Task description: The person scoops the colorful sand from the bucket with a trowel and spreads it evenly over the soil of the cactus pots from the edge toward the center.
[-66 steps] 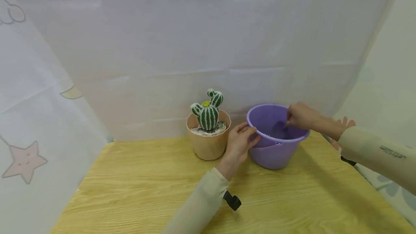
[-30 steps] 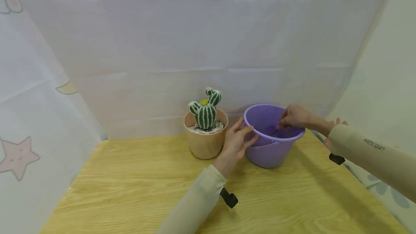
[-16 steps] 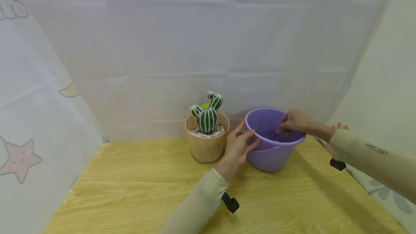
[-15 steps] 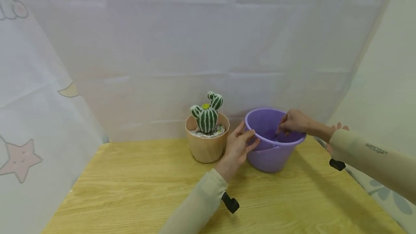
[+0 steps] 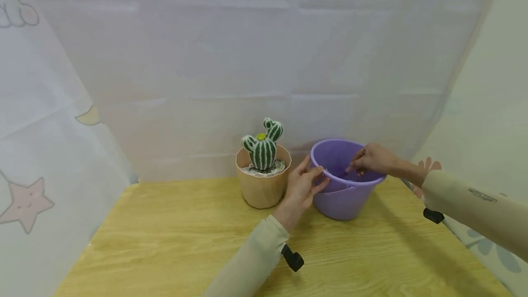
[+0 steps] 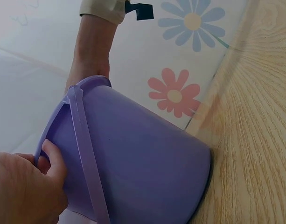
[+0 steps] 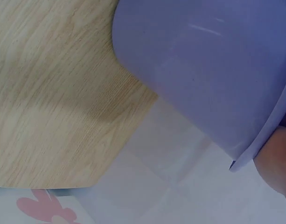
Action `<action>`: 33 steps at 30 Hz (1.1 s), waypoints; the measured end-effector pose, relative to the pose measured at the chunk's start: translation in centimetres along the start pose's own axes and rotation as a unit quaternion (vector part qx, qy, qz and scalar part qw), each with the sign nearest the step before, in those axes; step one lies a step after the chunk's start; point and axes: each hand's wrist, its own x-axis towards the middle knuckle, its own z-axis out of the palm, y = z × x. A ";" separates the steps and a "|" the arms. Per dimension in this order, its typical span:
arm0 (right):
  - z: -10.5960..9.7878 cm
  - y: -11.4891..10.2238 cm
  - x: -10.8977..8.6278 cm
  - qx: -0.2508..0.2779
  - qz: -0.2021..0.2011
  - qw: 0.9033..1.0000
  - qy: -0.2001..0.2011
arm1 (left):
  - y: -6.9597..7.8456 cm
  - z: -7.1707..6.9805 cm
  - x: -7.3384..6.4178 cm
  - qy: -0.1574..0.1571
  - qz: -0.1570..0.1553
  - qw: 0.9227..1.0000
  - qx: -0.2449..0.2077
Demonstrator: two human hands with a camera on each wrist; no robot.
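Observation:
My left hand (image 5: 300, 190) grips the near left rim of a purple bucket (image 5: 340, 204), thumb over the edge and fingers along the outside. In the left wrist view the bucket's thin handle (image 6: 89, 163) hangs down its side. My right hand (image 5: 374, 159) reaches over the far right rim into the bucket. Its fingers are curled and seem to pinch a dark purple thing (image 5: 345, 173), mostly hidden, whose kind I cannot make out. Some pale specks show inside the bucket. The right wrist view catches only the bucket's outer wall and part of the hand.
A knitted green-and-white cactus (image 5: 262, 155) stands in a tan pot (image 5: 263, 192) just left of the bucket. Both stand on a wooden table (image 5: 177, 242) against a pale sheet (image 5: 214, 58). More printed sheeting hangs on either side.
My right hand has shifted a little left and lower inside the bucket, and the dark thing under it has moved left. The left hand keeps its hold on the rim.

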 end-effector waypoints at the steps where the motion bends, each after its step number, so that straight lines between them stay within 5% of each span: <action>1: -0.1 0.0 -0.2 0.004 -0.006 1.000 -0.001 | 0.0 0.0 0.0 0.000 0.001 1.000 0.000; 11: -1.0 0.3 -2.4 0.020 -0.034 0.999 -0.019 | -0.2 -0.1 -0.2 -0.007 -0.007 1.000 0.003; 20: -2.7 0.2 -4.2 0.041 -0.009 0.999 -0.011 | 0.2 -0.2 -0.1 -0.010 -0.003 1.000 0.002; 24: -2.6 0.6 -4.8 0.110 0.015 0.994 -0.017 | 0.4 -0.4 -0.4 -0.009 -0.009 1.000 0.002; 29: -2.4 1.1 -5.5 0.228 0.032 0.972 -0.033 | 0.2 -0.5 -0.3 -0.015 -0.012 1.000 -0.001; 33: -2.5 1.0 -6.0 0.260 0.021 0.965 -0.025 | 0.3 -0.3 -0.3 -0.020 -0.009 1.000 -0.001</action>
